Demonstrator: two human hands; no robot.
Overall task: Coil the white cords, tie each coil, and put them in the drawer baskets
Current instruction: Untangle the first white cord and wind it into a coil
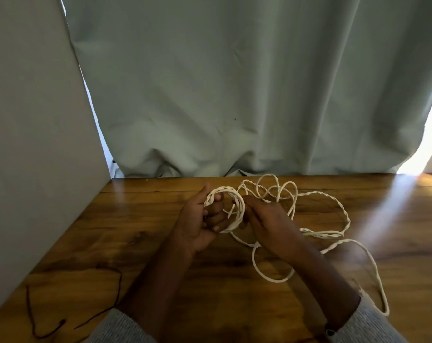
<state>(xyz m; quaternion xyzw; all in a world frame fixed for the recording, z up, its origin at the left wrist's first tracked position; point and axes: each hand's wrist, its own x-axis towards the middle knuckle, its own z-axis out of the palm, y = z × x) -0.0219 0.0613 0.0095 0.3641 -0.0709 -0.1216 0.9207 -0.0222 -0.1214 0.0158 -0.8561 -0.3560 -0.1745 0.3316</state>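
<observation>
A small coil (234,204) of twisted white cord sits in my left hand (200,219), whose fingers curl through the loops from the left. My right hand (266,224) pinches the coil's right side, with its fingers bent over the cord. The rest of the white cord (333,206) trails loose over the wooden table (160,256) to the right, in tangled loops at the back edge and one long loop (373,268) reaching toward the near right. No drawer or basket is in view.
A thin dark thread (36,318) lies on the table at the near left. A grey panel (32,144) stands along the left edge. A pale green curtain (234,82) hangs behind the table's back edge. Bright light falls at the far right.
</observation>
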